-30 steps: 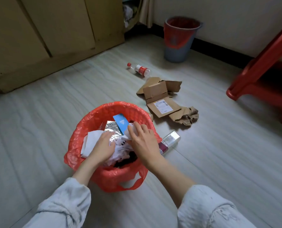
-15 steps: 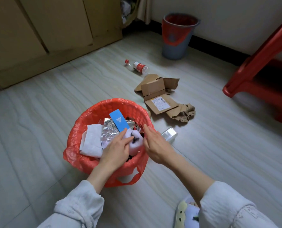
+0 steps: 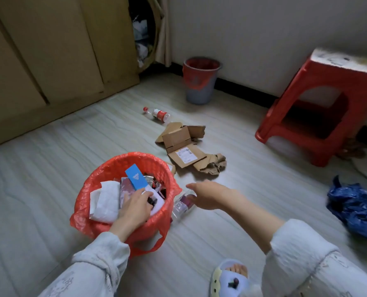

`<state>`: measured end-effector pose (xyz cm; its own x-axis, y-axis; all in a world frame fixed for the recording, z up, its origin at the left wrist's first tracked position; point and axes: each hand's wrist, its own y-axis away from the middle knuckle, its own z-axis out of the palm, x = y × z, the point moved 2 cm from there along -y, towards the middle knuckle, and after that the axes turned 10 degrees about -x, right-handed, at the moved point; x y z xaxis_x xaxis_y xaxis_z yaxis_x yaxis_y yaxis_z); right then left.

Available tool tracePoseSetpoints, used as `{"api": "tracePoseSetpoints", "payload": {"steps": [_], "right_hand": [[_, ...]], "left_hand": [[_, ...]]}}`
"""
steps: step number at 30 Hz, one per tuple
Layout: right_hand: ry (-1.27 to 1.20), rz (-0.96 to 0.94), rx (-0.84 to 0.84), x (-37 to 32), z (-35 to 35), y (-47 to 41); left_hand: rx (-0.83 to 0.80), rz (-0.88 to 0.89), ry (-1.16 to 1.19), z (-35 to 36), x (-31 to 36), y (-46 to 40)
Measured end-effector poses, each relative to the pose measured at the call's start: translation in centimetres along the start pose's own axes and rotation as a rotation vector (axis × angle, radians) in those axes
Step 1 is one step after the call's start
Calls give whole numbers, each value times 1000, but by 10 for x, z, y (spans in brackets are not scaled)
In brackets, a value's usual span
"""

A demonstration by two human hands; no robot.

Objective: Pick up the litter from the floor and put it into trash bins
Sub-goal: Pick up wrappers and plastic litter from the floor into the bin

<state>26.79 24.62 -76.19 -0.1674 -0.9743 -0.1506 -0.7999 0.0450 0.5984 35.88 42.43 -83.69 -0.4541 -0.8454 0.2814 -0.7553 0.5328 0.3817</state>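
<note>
A bin lined with a red bag [image 3: 105, 172] stands on the floor in front of me, full of paper, foil and a blue card [image 3: 135, 177]. My left hand [image 3: 134, 207] lies inside it, pressing on the white litter. My right hand [image 3: 206, 195] hovers outside the bin's right side with fingers spread, just above a clear plastic wrapper [image 3: 181, 203] on the floor. Torn cardboard [image 3: 185, 144] and a plastic bottle with a red label [image 3: 159, 114] lie farther off.
A second grey bin with a red liner [image 3: 200, 81] stands by the far wall. A red plastic stool [image 3: 319, 108] is at the right, a crumpled blue bag [image 3: 356, 207] lies near it. Wooden cabinets [image 3: 49, 52] line the left. My slippered foot [image 3: 231, 277] is below.
My right hand has left the bin and moved right, over the clear wrapper. My left hand stays in the bin on the litter. The view has tilted up.
</note>
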Motion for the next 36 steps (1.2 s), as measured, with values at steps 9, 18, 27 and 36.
{"api": "tracePoseSetpoints", "payload": {"steps": [9, 18, 27, 36], "right_hand": [[4, 231, 119, 69, -8, 113], [-110, 512, 190, 235, 24, 192], [-486, 808, 304, 429, 153, 177], [-619, 987, 204, 545, 250, 93]], "left_hand": [[100, 475, 136, -65, 140, 26], [-148, 715, -189, -49, 327, 2], [-311, 831, -387, 104, 460, -104], [-521, 790, -368, 247, 472, -183]]}}
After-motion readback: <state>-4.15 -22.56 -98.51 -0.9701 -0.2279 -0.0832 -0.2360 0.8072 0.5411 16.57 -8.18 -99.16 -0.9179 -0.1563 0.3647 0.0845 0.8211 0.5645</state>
